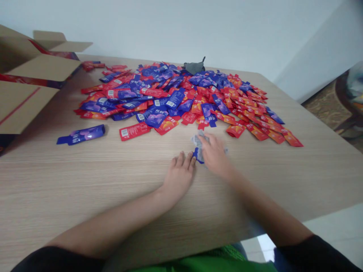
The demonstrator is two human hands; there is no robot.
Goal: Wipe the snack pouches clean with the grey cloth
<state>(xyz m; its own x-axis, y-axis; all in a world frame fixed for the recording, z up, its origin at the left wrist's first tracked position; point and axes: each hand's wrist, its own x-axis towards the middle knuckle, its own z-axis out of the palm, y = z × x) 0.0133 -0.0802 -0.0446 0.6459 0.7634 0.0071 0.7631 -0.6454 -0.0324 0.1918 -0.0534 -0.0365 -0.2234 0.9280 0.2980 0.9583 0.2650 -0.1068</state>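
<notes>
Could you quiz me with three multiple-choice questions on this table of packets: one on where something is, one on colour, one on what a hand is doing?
1. Where is the cardboard box?
A. far left of the table
B. far right
C. under the table

2. What colours are the packets in the pile?
A. green and yellow
B. red-orange and blue-purple
C. black and white

3. How is the left hand?
A. lifted
B. flat on the wooden table
C. inside the box

Answers: 1 A, its open flaps show at the left edge. 2 B, both colours are mixed throughout. 3 B, palm down beside the right hand, which covers a blurred packet.
</notes>
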